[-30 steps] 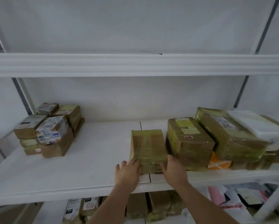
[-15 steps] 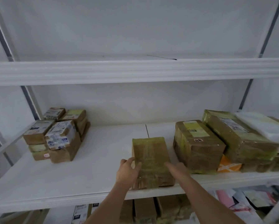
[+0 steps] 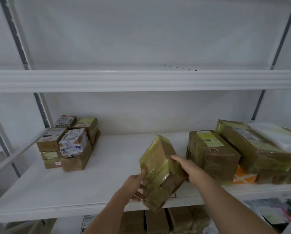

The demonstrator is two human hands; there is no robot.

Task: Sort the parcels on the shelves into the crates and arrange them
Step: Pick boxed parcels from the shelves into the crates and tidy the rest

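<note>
Parcel tilted, lifted over shelf front edge, near middle. Left hand grips its lower left side, fingers curled round. Right hand holds right side, fingers wrapped behind.

light: dim, even; shadows: soft; edges: wide-angle bowing; blur: lower right corner
</note>
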